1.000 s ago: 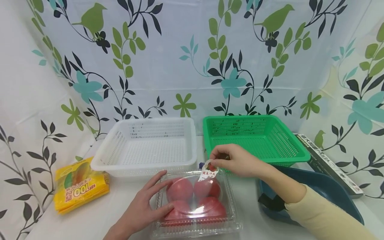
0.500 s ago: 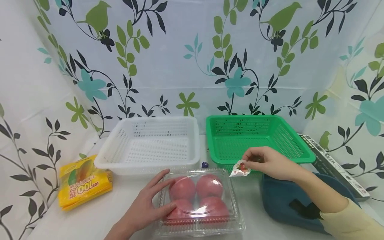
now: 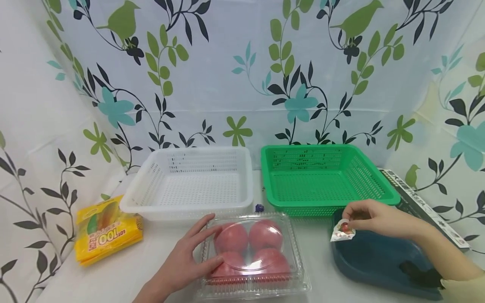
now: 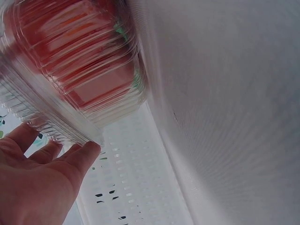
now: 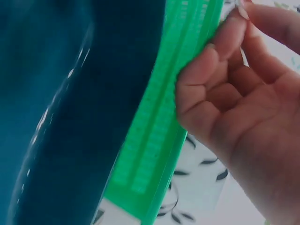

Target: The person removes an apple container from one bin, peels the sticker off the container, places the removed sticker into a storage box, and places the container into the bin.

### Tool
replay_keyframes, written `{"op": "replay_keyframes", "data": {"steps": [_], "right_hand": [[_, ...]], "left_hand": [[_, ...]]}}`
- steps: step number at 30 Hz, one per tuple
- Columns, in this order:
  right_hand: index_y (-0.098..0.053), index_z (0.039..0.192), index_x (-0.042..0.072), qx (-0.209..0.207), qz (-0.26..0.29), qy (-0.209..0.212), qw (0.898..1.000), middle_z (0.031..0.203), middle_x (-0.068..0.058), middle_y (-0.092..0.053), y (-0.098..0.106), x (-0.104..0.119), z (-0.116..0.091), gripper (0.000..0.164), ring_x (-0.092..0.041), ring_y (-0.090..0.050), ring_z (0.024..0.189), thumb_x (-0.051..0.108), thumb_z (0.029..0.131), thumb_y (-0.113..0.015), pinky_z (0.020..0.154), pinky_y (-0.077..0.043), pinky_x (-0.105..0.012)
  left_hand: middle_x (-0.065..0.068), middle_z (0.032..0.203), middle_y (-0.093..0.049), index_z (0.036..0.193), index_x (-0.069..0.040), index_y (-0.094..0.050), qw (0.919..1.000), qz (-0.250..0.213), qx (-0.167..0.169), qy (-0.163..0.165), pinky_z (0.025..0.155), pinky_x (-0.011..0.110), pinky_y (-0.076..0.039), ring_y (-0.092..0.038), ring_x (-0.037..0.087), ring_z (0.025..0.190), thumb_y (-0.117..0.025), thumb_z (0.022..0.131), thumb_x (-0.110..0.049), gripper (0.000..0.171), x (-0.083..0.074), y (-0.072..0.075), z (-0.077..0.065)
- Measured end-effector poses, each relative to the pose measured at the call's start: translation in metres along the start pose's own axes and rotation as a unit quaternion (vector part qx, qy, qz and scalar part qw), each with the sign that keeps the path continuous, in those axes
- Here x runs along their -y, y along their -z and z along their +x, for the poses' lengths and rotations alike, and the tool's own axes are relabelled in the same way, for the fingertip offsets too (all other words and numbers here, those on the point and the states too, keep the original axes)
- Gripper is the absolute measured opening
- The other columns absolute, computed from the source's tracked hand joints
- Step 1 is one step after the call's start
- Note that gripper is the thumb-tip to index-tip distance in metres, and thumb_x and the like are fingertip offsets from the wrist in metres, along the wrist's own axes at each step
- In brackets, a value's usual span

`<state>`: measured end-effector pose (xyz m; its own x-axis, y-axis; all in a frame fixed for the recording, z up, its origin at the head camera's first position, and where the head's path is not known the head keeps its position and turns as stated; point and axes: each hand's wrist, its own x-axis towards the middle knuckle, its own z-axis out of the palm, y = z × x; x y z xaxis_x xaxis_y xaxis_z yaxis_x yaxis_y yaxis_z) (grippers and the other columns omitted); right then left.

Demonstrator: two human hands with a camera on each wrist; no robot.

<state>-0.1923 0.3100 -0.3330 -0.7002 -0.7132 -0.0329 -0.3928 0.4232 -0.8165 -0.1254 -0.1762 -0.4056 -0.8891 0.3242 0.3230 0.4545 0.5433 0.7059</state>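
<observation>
Curled fingers (image 5: 199, 77) near green basket (image 5: 152, 136)

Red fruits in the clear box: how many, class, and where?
4: back-left fruit, back-right fruit, front-left fruit, front-right fruit, all inside the clear box. Others underneath could be hidden.

Legible lettering in the head view: the yellow pack (image 3: 107, 231) at the left of the counter (image 3: 166, 242) carries the number "100" in large figures, with a smaller word (apparently "LOTTE", its letters blurred) beside it and a line of red-outlined characters that cannot be read with certainty. The dark box (image 3: 411, 199) at the right bears a row of large characters along its length, too oblique and blurred for a sure reading. The small white label (image 3: 342, 232) shows a red printed motif and fine red print, too small to decipher.
</observation>
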Motion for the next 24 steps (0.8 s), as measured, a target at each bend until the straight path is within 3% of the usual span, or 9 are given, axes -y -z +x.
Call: {"op": "replay_keyframes", "data": {"steps": [6,14,24], "right_hand": [[-0.064,0.102,0.006,0.019,-0.014,-0.032,0.999,0.091,-0.005,-0.066,0.009,-0.015,-0.015,0.008,-0.016,-0.060,0.080,0.004,0.102,-0.056,0.065,-0.051,-0.031],[-0.065,0.097,0.010,0.024,-0.081,-0.063,0.994,0.087,0.005,-0.060,0.008,-0.032,-0.009,0.004,-0.006,-0.052,0.075,0.007,0.099,-0.062,0.060,-0.045,-0.027],[-0.064,0.097,0.006,0.076,-0.053,-0.088,0.992,0.085,0.002,-0.059,0.001,-0.049,-0.004,0.004,-0.006,-0.051,0.073,0.003,0.095,-0.062,0.060,-0.044,-0.024]], "left_hand": [[-0.007,0.158,-0.037,0.137,-0.026,-0.064,0.9999,0.001,0.005,0.012,0.103,0.065,-0.040,-0.040,0.031,0.141,-0.080,0.085,-0.044,0.058,-0.001,0.000,0.000],[-0.006,0.158,-0.038,0.137,-0.026,-0.065,0.9999,0.004,0.002,0.012,0.103,0.066,-0.040,-0.041,0.031,0.140,-0.081,0.084,-0.043,0.058,-0.002,0.001,0.001],[-0.006,0.158,-0.038,0.137,-0.026,-0.065,1.0000,0.006,-0.002,0.002,0.102,0.065,-0.041,-0.042,0.031,0.140,-0.081,0.084,-0.040,0.057,-0.001,0.000,-0.001]]}}
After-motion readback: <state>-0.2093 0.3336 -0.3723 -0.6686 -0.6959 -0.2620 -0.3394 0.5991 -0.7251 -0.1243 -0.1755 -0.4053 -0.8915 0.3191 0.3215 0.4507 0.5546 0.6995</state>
